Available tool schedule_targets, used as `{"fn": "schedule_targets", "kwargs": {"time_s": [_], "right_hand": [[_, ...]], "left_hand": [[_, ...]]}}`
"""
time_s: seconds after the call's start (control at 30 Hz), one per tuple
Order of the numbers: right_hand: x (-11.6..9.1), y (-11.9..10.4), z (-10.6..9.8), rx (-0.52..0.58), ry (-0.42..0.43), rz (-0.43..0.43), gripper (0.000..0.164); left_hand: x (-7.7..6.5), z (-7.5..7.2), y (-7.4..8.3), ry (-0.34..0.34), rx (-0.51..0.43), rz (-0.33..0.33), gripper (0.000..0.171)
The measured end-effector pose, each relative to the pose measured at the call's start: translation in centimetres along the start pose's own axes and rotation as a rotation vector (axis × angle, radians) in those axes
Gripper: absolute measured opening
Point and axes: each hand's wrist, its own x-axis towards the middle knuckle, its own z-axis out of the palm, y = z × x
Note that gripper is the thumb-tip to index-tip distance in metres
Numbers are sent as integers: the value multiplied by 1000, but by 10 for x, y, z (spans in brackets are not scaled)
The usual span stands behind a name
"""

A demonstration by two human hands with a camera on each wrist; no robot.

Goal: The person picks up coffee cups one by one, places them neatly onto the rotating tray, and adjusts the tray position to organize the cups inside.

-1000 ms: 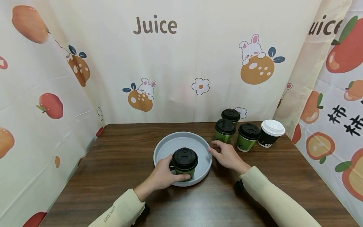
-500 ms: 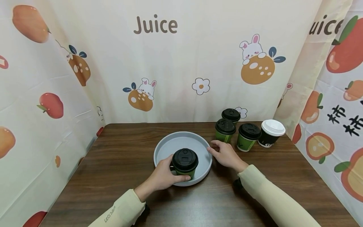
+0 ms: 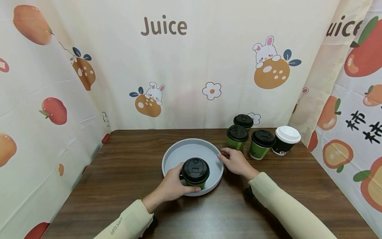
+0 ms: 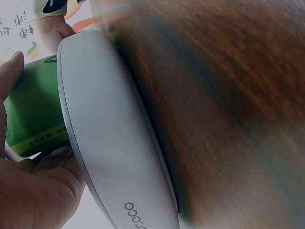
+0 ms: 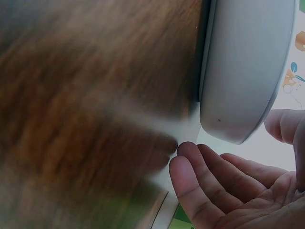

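Inside the gray tray (image 3: 183, 151), near its front, the lidded green cup (image 3: 195, 171) is gripped between your left hand's (image 3: 173, 183) thumb and fingers, presumably for control. Your right hand (image 3: 236, 162), fingers loosely extended, lies at the right rim, perhaps for steadying. Fruit-print curtains (image 3: 182, 63) border the wood-grain counter (image 3: 128, 166).

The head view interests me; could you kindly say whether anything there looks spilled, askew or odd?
No spill or damage shows, and nothing is clearly askew. Only the white-lidded cup, rightmost, stands out: the held cup and the other three cups have black lids.
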Motion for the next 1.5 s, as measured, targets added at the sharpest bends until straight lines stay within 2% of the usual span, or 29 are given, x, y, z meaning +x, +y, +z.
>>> {"fn": "schedule_targets", "kwargs": {"time_s": [0.7,1.03,1.5], "right_hand": [[11,-2,6,0,6,-20,34],[13,-2,6,-19,-12,-1,33],[13,-3,7,-26,-10,16,31]], "left_hand": [[-1,1,-1,2,0,-15,83],[-3,0,-1,12,-17,-23,86],[-9,-15,-6,13,-30,4,87]]}}
